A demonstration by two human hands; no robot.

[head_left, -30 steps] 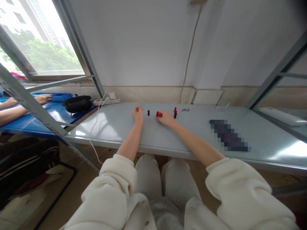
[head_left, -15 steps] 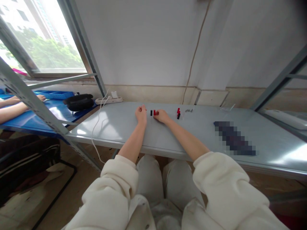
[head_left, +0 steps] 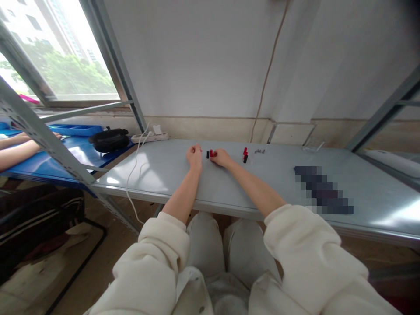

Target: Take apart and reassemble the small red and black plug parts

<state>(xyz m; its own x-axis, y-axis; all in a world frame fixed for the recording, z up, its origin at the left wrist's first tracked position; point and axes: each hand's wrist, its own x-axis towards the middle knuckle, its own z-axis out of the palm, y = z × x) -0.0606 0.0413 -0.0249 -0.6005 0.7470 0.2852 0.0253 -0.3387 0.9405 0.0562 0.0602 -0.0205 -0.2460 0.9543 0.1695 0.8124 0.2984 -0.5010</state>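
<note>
My right hand (head_left: 221,158) is closed, its fingertips at a small upright red cylinder (head_left: 211,153) on the grey table. Just left of that stands a small black cylinder (head_left: 208,154), a narrow gap apart from the red one. My left hand (head_left: 194,156) rests on the tabletop to the left of both, with its fingers curled together; whatever it may hold is too small to make out. Further right, beyond my right hand, lie more red cylinders (head_left: 245,151) and a black cylinder (head_left: 245,159), close together.
Several small metal pieces (head_left: 260,151) lie right of the cylinders. A clear tray (head_left: 314,145) sits near the wall, a blurred dark item (head_left: 323,190) at right. A white cable (head_left: 134,166) runs from a power strip (head_left: 154,137). Another person's arms (head_left: 19,151) are at left.
The view has shifted very slightly. Both hands stay almost in place, with the right one still at the red cylinder.
</note>
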